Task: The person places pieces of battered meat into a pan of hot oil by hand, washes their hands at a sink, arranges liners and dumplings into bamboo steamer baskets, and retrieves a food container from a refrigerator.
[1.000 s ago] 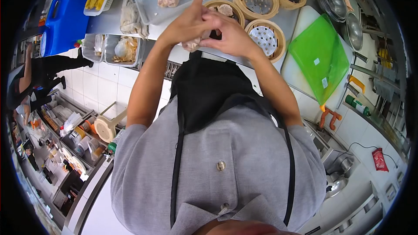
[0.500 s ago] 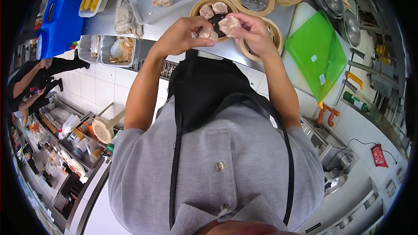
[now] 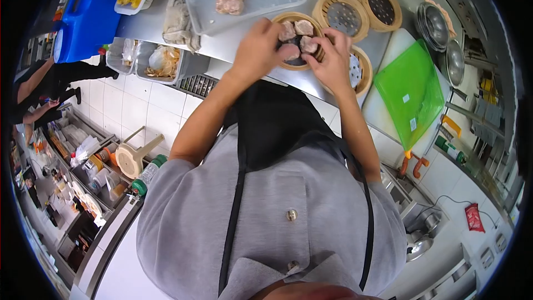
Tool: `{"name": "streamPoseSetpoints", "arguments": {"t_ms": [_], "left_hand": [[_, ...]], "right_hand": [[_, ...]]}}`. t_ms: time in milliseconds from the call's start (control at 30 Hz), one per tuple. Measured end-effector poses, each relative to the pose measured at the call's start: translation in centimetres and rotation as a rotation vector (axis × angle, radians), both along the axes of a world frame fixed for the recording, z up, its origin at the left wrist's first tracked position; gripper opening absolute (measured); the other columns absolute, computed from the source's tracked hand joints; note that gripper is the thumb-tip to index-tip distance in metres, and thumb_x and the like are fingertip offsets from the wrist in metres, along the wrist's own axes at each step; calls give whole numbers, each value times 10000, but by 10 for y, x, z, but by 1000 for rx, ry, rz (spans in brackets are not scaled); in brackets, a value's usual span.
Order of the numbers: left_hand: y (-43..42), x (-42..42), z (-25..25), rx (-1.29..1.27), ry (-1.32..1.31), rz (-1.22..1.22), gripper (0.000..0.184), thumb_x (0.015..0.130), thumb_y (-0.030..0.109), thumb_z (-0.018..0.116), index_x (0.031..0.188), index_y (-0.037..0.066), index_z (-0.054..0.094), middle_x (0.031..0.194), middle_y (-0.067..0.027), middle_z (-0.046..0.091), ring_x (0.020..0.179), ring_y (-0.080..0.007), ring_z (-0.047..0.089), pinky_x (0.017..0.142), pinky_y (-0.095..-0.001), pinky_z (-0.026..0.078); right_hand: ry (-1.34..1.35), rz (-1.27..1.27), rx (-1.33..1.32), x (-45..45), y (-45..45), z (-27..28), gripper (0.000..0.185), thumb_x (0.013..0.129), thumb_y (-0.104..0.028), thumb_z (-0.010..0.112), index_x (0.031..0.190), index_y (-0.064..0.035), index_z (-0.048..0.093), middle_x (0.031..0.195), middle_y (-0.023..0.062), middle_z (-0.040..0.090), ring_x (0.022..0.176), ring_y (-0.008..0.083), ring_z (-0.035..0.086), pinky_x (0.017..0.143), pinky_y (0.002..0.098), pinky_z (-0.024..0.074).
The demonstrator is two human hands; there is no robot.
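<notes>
A round bamboo steamer basket [image 3: 298, 66] at the edge of the steel counter holds several pale pink dumplings, shaped like siu mai. My left hand [image 3: 256, 50] reaches in from the left, its fingers on the lower-left dumpling [image 3: 288, 51]. From the right, my right hand [image 3: 333, 61] grips the dumpling [image 3: 308, 44] on that side between thumb and fingers. Two more dumplings sit at the far side of the basket, among them the upper-right one [image 3: 303, 27]. Dark perforated lining shows between the pieces.
A translucent tray [image 3: 261, 3] with pink meat [image 3: 230, 0] and white lumps lies behind. Other steamer baskets [image 3: 340, 14] stand to the right, one partly behind my right hand. A green board [image 3: 411, 89], metal bowls [image 3: 433, 25], a cloth [image 3: 180, 22] and a blue jug [image 3: 89, 16] surround them.
Both hands have lowered the dumplings they held above the basket into it, beside the two others. The whole view has shifted slightly, with the counter appearing lower and farther right.
</notes>
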State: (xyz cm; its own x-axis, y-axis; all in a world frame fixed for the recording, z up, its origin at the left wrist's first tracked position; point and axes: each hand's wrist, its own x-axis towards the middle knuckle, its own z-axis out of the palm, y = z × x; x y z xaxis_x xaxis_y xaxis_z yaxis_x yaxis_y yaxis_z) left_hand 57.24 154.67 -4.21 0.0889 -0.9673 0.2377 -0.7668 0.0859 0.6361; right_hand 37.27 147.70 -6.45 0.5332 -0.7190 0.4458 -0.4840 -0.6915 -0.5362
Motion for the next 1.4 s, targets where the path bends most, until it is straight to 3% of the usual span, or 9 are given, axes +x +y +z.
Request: {"name": "streamPoseSetpoints", "arguments": {"t_ms": [133,233,533,600,667,733,900,1300,1400], "left_hand": [[-45,82,-32,-155,-416,489,543,694,295,815,1051,-25,559,969,-152,583,898,-396,593,787,-477,490],[-65,108,-51,244,-346,533,628,653,295,825,1092,-50,537,1018,-179,574,966,-405,564,853,-463,479],[-72,78,9,-185,9,-243,800,620,247,862,1254,-61,484,1204,-176,520,1089,-357,506,868,-424,486],[-74,53,6,-134,651,-7,791,638,262,877,1268,-19,489,1146,-134,543,1041,-280,540,826,-382,506],[-80,29,1,27,686,-40,596,796,329,770,1216,-3,510,1083,-111,571,945,-214,579,767,-340,522],[-90,-9,12,117,1538,138,452,930,344,614,1183,-15,506,1054,-109,605,883,-143,591,698,-307,526],[-135,-55,22,-77,942,301,433,965,298,491,677,-21,548,596,-81,543,561,-151,500,466,-338,380],[-181,-64,-15,482,1370,87,253,963,191,520,1104,-4,599,850,-92,650,645,-162,608,523,-342,489],[-165,-46,8,270,1032,-176,366,918,279,614,1151,-3,598,792,-52,646,625,-114,603,535,-298,471]], "right_hand": [[-115,-64,32,15,-6,25,222,684,-117,764,879,-72,668,1007,106,591,1016,320,508,890,416,417],[-125,-115,-31,48,-27,27,205,764,-129,730,935,-39,661,952,125,617,886,298,585,816,394,456],[-166,-165,626,142,-73,49,461,882,-422,603,1025,16,612,1001,250,661,908,395,644,803,456,502],[-300,-323,582,127,-85,44,443,890,-414,593,987,18,613,925,244,665,866,398,647,785,455,501],[-433,-460,553,114,-85,45,430,899,-405,582,950,21,613,849,238,670,825,402,650,767,454,500],[-380,-483,326,94,-79,69,379,914,-357,571,915,21,605,828,231,666,816,408,646,731,462,494],[-423,-540,183,64,-73,62,323,935,-296,566,891,22,598,794,213,663,754,406,643,690,473,489],[-1063,-356,793,0,-111,37,282,993,-254,499,925,-8,619,781,63,613,646,162,603,553,295,473],[-1139,-299,894,-9,-121,33,215,981,-202,491,988,-8,582,875,82,617,730,179,628,578,316,517]]}}
